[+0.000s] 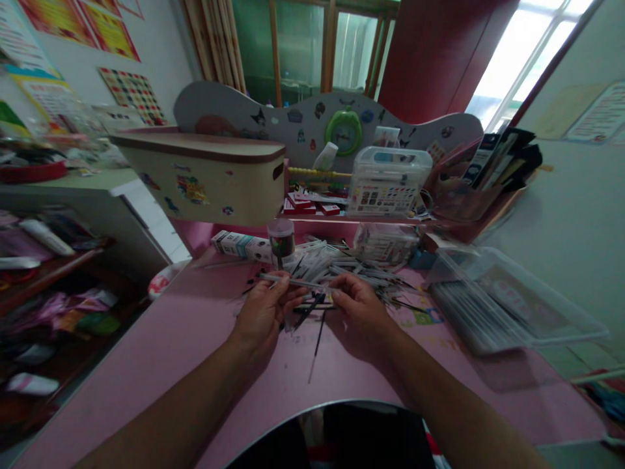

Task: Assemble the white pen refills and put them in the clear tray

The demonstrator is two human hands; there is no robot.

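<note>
Your left hand (261,309) pinches a slender pale stick (305,284) between thumb and fingers, in front of you above the pink worktop (195,365). Its long axis runs side to side, its right end at the fingertips of your right hand (360,312), thumb and fingers drawn together; whether they grip it, I cannot tell. A loose pile of sticks (336,260) lies just beyond both hands. Rightward, a clear bin (566,340) holds slender sticks in rows (471,316).

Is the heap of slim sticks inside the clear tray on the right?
No, the heap of slim sticks lies on the pink desk, to the left of the clear tray.
</note>
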